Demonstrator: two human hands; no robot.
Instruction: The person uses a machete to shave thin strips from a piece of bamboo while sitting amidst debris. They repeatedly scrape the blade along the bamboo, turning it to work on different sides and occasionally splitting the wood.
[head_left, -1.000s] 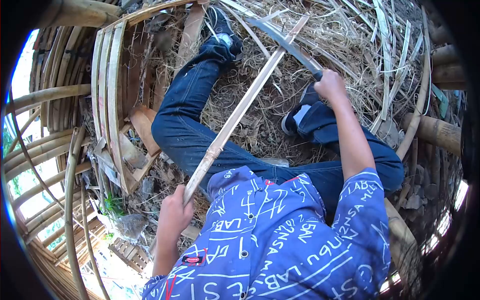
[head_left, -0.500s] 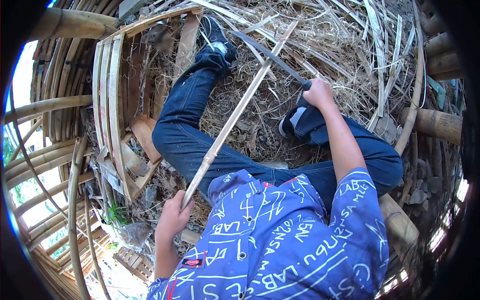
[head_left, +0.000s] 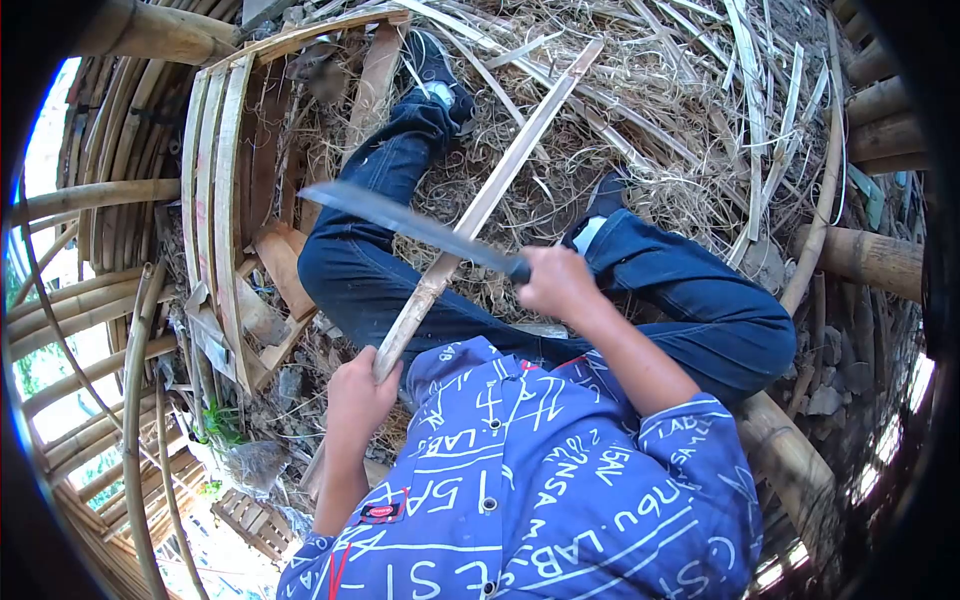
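Note:
My left hand (head_left: 362, 398) is closed round the near end of a long split bamboo strip (head_left: 505, 178), which slants up and away over my legs. In my right hand (head_left: 560, 287) is the dark handle of a long-bladed knife (head_left: 405, 219). Its blade points to the left and crosses over the strip around the middle, slightly blurred by motion. Beyond the crossing, the tip reaches over my bent leg in dark jeans (head_left: 345, 240). The far end of the strip lies over shavings on the ground.
Thin bamboo shavings (head_left: 640, 120) litter the ground ahead. A wooden slat frame (head_left: 215, 220) stands at the left, near bamboo poles (head_left: 90, 205). Thick bamboo posts (head_left: 870, 260) are at the right. Loose pale strips (head_left: 785, 140) lie at the upper right.
The knife has come toward me and left along the strip, from near its far end to its middle. My left hand has shifted slightly up and right, and the strip has turned to show more of its flat face.

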